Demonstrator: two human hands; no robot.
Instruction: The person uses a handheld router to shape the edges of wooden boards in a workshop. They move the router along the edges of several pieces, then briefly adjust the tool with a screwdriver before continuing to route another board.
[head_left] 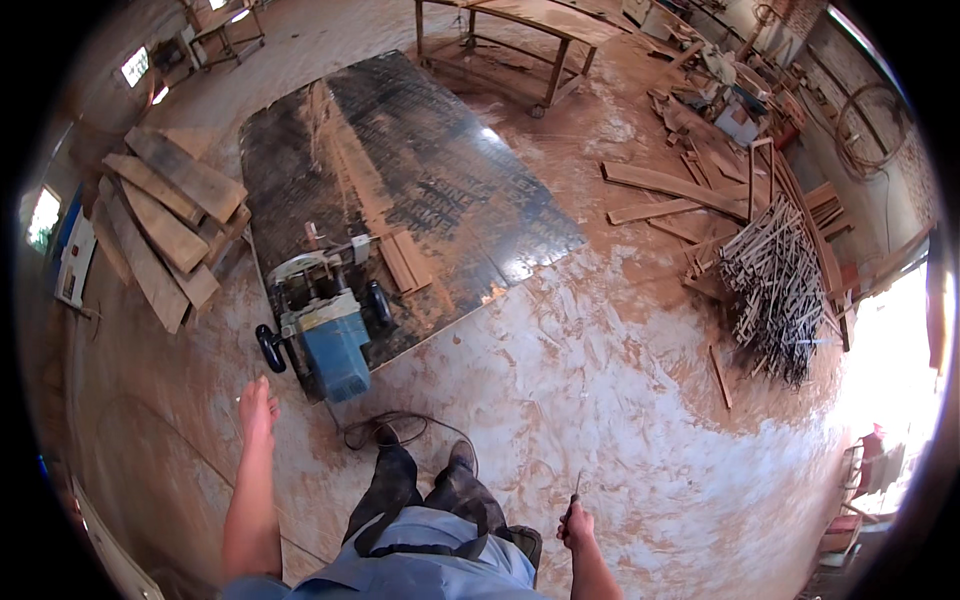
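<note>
I am holding a slim tool, probably a screwdriver (573,502), in my right grip (577,526); the fingers are wrapping its dark handle and the thin shaft is pointing ahead. I am expecting it to feel light and stiff, best held by that handle. My left grip (259,408) is hovering with fingers loosely bent, and I cannot tell whether it is pinching anything small. Ahead of and between both grips, a cord (408,413) is looping by the shoes (461,455). Just ahead and to the right of the left grip, the router (337,352) is lying down on the table (468,190), its base facing away from me. I am judging it heavy and rigid, its dusty housing perhaps slippery, so I am favouring the two black knobs (270,348), one just beyond the left grip. Past the router, strips (404,262) are resting. Farther ahead and leftward of the left grip, planks (165,235) are lying stacked; well ahead and rightward of the right grip, sticks (775,285) are lying heaped.
</note>
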